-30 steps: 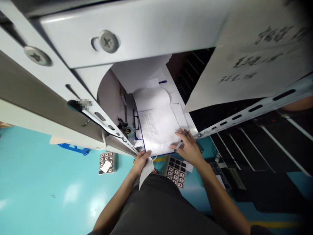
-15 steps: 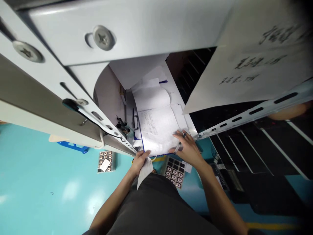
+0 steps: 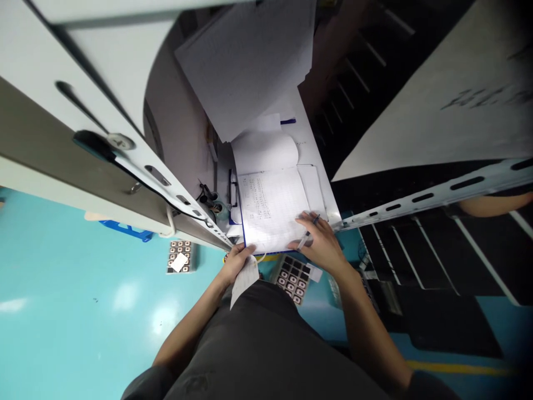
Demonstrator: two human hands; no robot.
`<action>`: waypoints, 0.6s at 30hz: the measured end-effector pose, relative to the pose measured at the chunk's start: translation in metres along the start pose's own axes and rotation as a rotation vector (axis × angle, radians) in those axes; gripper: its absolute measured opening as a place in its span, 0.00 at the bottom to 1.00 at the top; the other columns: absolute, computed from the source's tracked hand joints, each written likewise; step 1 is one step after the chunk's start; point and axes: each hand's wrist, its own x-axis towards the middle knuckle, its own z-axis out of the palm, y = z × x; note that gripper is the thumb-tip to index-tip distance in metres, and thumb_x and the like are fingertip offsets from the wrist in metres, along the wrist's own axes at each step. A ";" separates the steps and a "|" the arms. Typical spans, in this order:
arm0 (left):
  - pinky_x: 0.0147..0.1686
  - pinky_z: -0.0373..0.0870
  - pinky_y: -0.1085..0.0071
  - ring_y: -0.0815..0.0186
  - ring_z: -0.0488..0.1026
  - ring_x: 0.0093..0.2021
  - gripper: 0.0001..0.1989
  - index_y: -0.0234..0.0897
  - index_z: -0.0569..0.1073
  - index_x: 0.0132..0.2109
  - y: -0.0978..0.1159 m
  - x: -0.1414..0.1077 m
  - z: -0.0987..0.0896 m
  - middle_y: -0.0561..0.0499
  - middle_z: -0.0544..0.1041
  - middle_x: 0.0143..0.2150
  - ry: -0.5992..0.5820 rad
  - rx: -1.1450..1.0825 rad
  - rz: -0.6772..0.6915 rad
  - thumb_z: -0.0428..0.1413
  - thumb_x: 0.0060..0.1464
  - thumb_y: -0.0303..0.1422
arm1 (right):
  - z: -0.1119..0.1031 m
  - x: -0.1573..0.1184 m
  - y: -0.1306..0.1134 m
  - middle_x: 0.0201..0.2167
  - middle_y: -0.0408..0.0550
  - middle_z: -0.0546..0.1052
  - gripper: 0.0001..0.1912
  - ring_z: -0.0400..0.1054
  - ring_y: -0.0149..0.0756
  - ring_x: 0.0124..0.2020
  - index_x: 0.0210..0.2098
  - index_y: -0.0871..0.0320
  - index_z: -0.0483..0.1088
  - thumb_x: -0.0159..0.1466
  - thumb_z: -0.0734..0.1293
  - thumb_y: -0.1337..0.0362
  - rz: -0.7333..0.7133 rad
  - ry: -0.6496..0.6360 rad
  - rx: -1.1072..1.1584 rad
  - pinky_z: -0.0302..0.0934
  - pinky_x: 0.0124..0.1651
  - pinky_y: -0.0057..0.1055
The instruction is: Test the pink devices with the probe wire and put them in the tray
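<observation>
An open notebook [image 3: 272, 208] with handwritten columns on its left side lies on a white shelf surface [image 3: 306, 119]. My right hand [image 3: 320, 241] rests on the lower right of the page, closed around a pen [image 3: 305, 239] that slants across the fingers. At the notebook's lower left corner, my left hand [image 3: 236, 264] pinches a paper slip [image 3: 246, 280], which hangs down in front of my dark clothing. The left thumb lies close to the page edge; whether it also grips the notebook I cannot tell.
A slotted metal frame [image 3: 170, 194] stands close on the left, and another slotted rail [image 3: 420, 199] runs along the right. Paper sheets [image 3: 258, 61] hang above the notebook. Trays of small parts [image 3: 293, 280] sit below. Left of the notebook are glasses [image 3: 233, 189] and a cup [image 3: 220, 211].
My view has shifted, so the upper metal panel has mostly left the picture and more of the hanging sheets shows. Both hands keep the same hold beside the notebook.
</observation>
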 end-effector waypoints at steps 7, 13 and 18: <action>0.36 0.66 0.67 0.59 0.74 0.34 0.18 0.36 0.79 0.32 0.001 0.000 0.000 0.50 0.79 0.29 -0.001 0.017 -0.001 0.70 0.42 0.45 | -0.005 0.002 0.004 0.66 0.59 0.70 0.29 0.59 0.60 0.70 0.62 0.57 0.69 0.64 0.70 0.53 -0.016 -0.019 -0.006 0.57 0.69 0.60; 0.37 0.67 0.68 0.57 0.75 0.36 0.19 0.35 0.81 0.35 0.006 -0.001 -0.001 0.49 0.81 0.32 -0.032 0.021 -0.002 0.71 0.41 0.44 | -0.008 0.003 0.004 0.64 0.57 0.72 0.28 0.62 0.58 0.68 0.61 0.56 0.70 0.64 0.70 0.53 -0.023 -0.002 0.014 0.59 0.68 0.59; 0.36 0.67 0.68 0.59 0.74 0.35 0.21 0.34 0.82 0.35 0.005 0.000 0.001 0.48 0.81 0.31 -0.042 0.019 -0.004 0.71 0.40 0.46 | -0.003 0.005 0.009 0.66 0.57 0.71 0.30 0.58 0.58 0.70 0.61 0.56 0.70 0.63 0.71 0.52 -0.019 0.003 0.035 0.57 0.70 0.59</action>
